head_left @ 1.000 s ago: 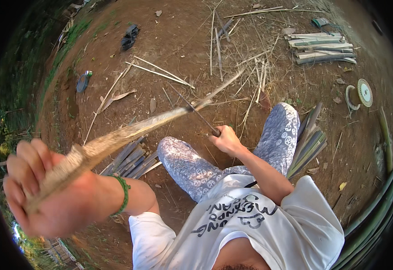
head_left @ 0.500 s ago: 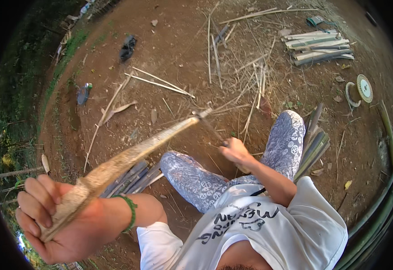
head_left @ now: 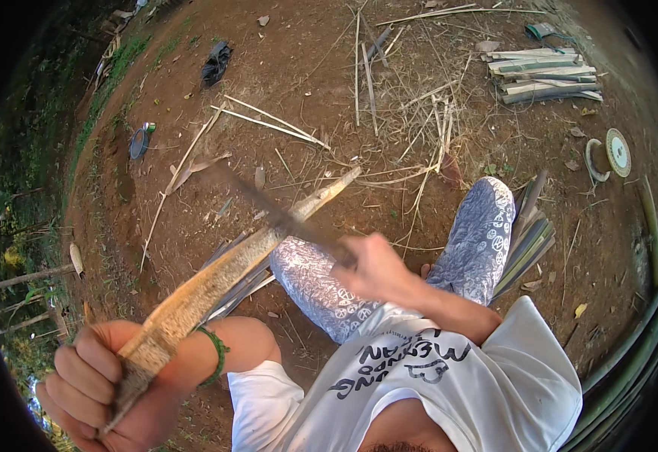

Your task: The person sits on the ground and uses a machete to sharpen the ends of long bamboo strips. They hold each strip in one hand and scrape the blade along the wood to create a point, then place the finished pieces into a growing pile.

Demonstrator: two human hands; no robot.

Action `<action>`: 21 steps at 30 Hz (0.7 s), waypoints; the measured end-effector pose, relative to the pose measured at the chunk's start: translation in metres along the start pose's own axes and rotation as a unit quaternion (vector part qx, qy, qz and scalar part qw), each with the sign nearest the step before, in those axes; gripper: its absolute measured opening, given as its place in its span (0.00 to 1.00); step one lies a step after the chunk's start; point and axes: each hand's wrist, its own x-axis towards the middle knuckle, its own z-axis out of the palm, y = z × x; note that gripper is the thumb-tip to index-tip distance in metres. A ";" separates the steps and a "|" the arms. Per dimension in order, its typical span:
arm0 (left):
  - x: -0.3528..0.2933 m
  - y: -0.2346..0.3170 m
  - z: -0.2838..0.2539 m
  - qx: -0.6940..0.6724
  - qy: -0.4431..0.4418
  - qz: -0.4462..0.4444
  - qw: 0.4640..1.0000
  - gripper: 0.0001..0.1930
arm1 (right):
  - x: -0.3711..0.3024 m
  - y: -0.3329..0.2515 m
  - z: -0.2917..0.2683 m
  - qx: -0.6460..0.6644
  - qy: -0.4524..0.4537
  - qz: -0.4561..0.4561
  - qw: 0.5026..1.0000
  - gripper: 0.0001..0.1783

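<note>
My left hand (head_left: 107, 384) is closed round the thick lower end of a long pale strip of split bamboo (head_left: 216, 286). The strip slants up and away to the right, and its narrow tip lies beyond my knees. In my right hand (head_left: 378, 267) is the handle of a long dark knife (head_left: 299, 226), smeared by motion. Its blade crosses the strip at about the middle of its length, pointing to the far left. Whether the edge bites into the bamboo I cannot tell.
Split bamboo pieces (head_left: 238, 282) lie under the strip, with another bundle (head_left: 529, 241) beside my right knee. A stacked bundle (head_left: 544, 75) and a spool (head_left: 617, 153) are at the far right. Long green poles (head_left: 630, 369) line the right edge. Thin slivers (head_left: 276, 124) litter the dirt ground.
The knife has moved from the strip's tip back toward my left hand, and my right hand has come left and nearer. The strip has tilted and shifted slightly.
</note>
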 end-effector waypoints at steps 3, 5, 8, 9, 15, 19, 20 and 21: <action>-0.004 0.002 0.007 0.038 0.020 0.022 0.999 0.09 | -0.006 -0.033 0.004 0.029 -0.041 -0.208 0.977 0.12; -0.003 0.001 0.012 0.095 0.042 0.036 0.994 0.09 | 0.003 0.037 0.013 0.037 0.029 0.032 0.998 0.12; -0.007 0.004 0.015 0.045 -0.014 0.012 0.999 0.09 | 0.017 0.101 -0.007 0.011 -0.009 0.211 0.977 0.13; -0.007 -0.001 0.013 0.088 0.010 0.041 0.995 0.08 | 0.016 0.088 -0.003 -0.107 0.025 0.147 0.983 0.12; -0.010 -0.010 0.021 0.107 0.007 0.091 0.990 0.19 | 0.002 0.009 0.005 -0.003 -0.019 -0.115 0.993 0.09; -0.009 -0.013 0.027 0.153 0.013 0.105 0.982 0.17 | 0.028 0.152 -0.012 -0.080 0.015 0.221 0.972 0.15; -0.007 -0.013 0.021 0.158 0.012 0.106 0.982 0.17 | 0.035 0.147 -0.013 -0.100 0.035 0.194 0.975 0.16; -0.010 -0.006 0.018 0.174 0.018 0.093 0.980 0.16 | 0.028 0.131 -0.003 -0.117 0.039 0.179 0.976 0.16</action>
